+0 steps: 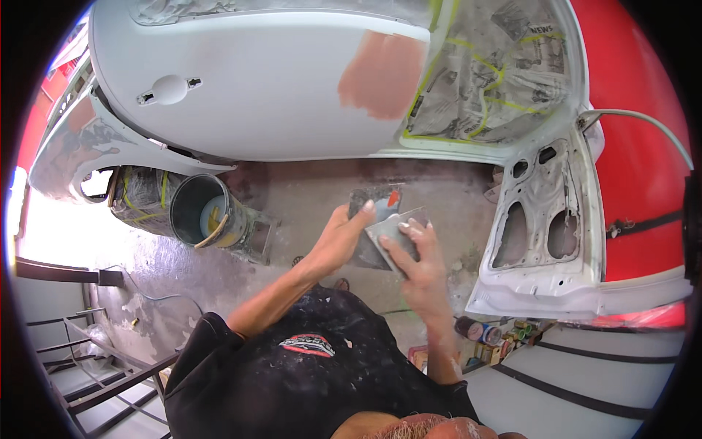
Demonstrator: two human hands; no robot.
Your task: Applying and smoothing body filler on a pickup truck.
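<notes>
My left hand (338,233) grips a dark flat mixing board (363,196) by its edge, thumb on top. On the board lies a small red-orange dab (394,198) beside a smear of pale grey paste. My right hand (422,262) holds a grey flat spreader (382,233), its fingers spread over the plate, which overlaps the board. Both are held in front of my chest, above the floor. Beyond them stands a white car body panel (241,95) with a reddish-brown patch (384,77) near its right edge.
A dark bucket (191,208) with a pale wooden stick stands at left, beside a plastic-wrapped wheel (139,194). Newspaper masking (504,80) covers an opening at upper right. An open bare door shell (537,212) juts out at right. Cans (479,331) and a metal rack (110,373) stand nearer me.
</notes>
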